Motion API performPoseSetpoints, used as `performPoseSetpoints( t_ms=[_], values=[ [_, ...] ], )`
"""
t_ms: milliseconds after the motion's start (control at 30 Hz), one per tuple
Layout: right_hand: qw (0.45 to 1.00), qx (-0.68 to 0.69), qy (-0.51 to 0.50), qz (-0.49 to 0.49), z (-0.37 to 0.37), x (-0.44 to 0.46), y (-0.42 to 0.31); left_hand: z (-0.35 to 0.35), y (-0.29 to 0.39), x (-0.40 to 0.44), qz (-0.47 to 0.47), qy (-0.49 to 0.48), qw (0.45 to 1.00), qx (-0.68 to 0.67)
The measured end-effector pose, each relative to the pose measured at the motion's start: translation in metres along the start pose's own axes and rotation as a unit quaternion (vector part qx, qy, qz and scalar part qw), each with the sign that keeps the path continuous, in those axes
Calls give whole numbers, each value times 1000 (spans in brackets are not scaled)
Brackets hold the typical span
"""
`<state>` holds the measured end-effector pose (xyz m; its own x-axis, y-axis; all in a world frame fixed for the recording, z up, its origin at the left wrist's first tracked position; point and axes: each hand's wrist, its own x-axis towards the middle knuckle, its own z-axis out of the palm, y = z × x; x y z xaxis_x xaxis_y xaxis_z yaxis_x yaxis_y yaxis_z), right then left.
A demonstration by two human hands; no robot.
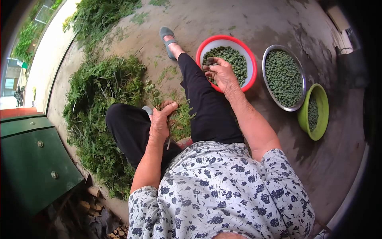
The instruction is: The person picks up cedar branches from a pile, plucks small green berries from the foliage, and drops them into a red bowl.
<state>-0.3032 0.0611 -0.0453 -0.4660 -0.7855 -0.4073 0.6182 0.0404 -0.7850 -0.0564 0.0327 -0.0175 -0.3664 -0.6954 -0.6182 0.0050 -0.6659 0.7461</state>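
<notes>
The left hand (160,119) has a leafy twig (183,115), and the right hand (223,73) is over a red-rimmed bowl (225,37).

At the left, a big pile of green branches (99,99) lies on the floor (223,18). Just right of it, the left hand grips the twig with its thumb on top, and a stem pokes out below. Then comes the red-rimmed bowl with small green balls (238,65) in it. The right hand's fingers are bent, and I can't tell if they hold any. Next is a silver bowl (264,71) full of balls, then a lime-green bowl (303,117) with fewer. To do this well, I think the left hand should hold the twig snug, not squashed, and the right hand should let go low over the red-rimmed bowl's middle, so no balls bounce out.
</notes>
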Motion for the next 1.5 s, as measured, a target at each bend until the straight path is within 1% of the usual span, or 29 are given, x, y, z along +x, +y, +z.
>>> performPoseSetpoints(
  t_ms=[33, 100, 133, 300, 367, 433, 467, 533, 567, 633, 700, 733, 767, 800, 833, 867, 900, 967, 1033, 1100, 1133, 1167, 1200, 1267, 1300, 1367, 1433, 1467, 1500],
  values=[
    [998, 66, 5, 22, -17, 10, -2, 2, 0, -1, 1, -7, 1000, 1],
    [989, 132, 58, 29, -41, 25, -9, 3, 0, -4, -19, 3, 1000, -6],
    [984, 141, 100, 30, -47, 31, -14, -2, -5, 0, -13, 7, 999, 52],
    [982, 138, 131, 10, -79, 40, -31, -13, -26, 6, 12, 35, 997, 69],
    [979, 113, 172, -11, -88, 41, -31, -21, -32, 7, 26, 55, 996, 66],
    [979, 100, 178, -22, -94, 41, -31, -21, -24, 2, 39, 75, 986, 145],
    [976, 91, 196, -20, -98, 43, -32, -21, -19, -2, 58, 36, 988, 142],
    [975, 63, 213, -23, -100, 42, -35, -25, -23, 1, 73, 16, 989, 128],
    [972, 35, 223, -68, -118, 57, -26, -30, -24, 1, 89, -6, 989, 119],
    [950, 23, 291, -112, -120, 61, -24, -34, -24, 0, 109, 8, 984, 143],
    [949, 43, 292, -113, -137, 71, -22, -53, -49, 20, 88, 38, 989, 111],
    [935, -55, 331, -117, -140, 72, -21, -35, -18, -6, 52, -16, 997, 53],
    [909, -152, 368, -123, -144, 73, -19, -36, -18, -8, 53, -11, 997, 49],
    [911, -155, 363, -123, -133, 66, -20, -38, -17, -8, 45, -18, 998, 44],
    [930, -167, 312, -99, -111, 51, -26, -39, -18, -8, 36, -25, 998, 40],
    [946, -177, 261, -75, -91, 39, -27, -37, -20, -8, 23, 25, 999, 42],
    [954, -220, 183, -85, -74, 33, -21, -39, -22, -6, 22, 25, 999, 42],
    [959, -267, 17, -94, -24, 10, -10, -41, -24, -1, 37, -22, 997, 60],
    [954, -266, -98, -99, 39, -25, -1, -42, -24, 0, 29, -29, 996, 84],
    [885, -404, -177, -150, 78, -56, 4, -42, -27, 1, 23, -32, 993, 108],
    [853, -428, -211, -212, 86, -61, 16, -44, -29, 3, 15, -52, 996, 75],
    [830, -451, -242, -223, 95, -66, 22, -45, -31, 3, 7, -72, 996, 41],
    [824, -463, -244, -217, 103, -70, 29, -44, -29, 2, 7, -72, 997, 41],
    [818, -476, -245, -211, 108, -70, 43, -41, -25, -3, 36, -121, 992, 28],
    [806, -480, -251, -239, 108, -66, 51, -41, -25, -3, 37, -121, 992, 27],
    [793, -484, -259, -266, 107, -65, 58, -42, -25, -2, -1, -151, 987, 45],
    [857, -431, -247, -140, 111, -70, 53, -42, -17, -8, -10, -155, 987, 45],
    [856, -431, -247, -140, 108, -68, 56, -42, -14, -11, -20, -159, 986, 47],
    [825, -468, -243, -202, 104, -65, 59, -42, -14, -14, -20, -160, 986, 46]
  ],
)
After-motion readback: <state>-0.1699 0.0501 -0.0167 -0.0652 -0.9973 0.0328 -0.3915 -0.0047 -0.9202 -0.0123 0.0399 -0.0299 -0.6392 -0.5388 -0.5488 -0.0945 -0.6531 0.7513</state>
